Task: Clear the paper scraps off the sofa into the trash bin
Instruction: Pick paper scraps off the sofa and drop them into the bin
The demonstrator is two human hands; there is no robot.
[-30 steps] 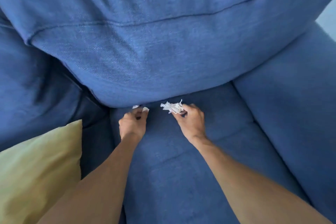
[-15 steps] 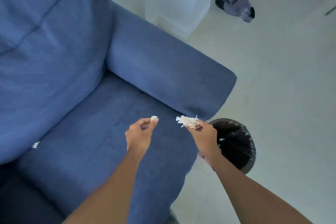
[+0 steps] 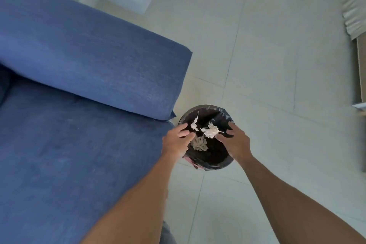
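Both hands hover over the trash bin point(image 3: 206, 165): the left hand point(image 3: 175, 142) and right hand point(image 3: 234, 142) have fingers spread apart, and paper scraps point(image 3: 211, 130) are dropping inside. Light scraps could drift past the rim onto the floor point(image 3: 267, 85). Beyond the bin, the sofa point(image 3: 79, 65) shows none.

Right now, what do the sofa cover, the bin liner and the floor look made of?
Blue sofa: woven fabric, matte, looks like denim-type cloth; faint weave and seam lines show.
Black liner in the round trash bin: thin plastic film, likely; it is glossy and crinkled over the rim.
Pale floor: large tiles, probably ceramic or stone; straight grout lines, slight sheen.
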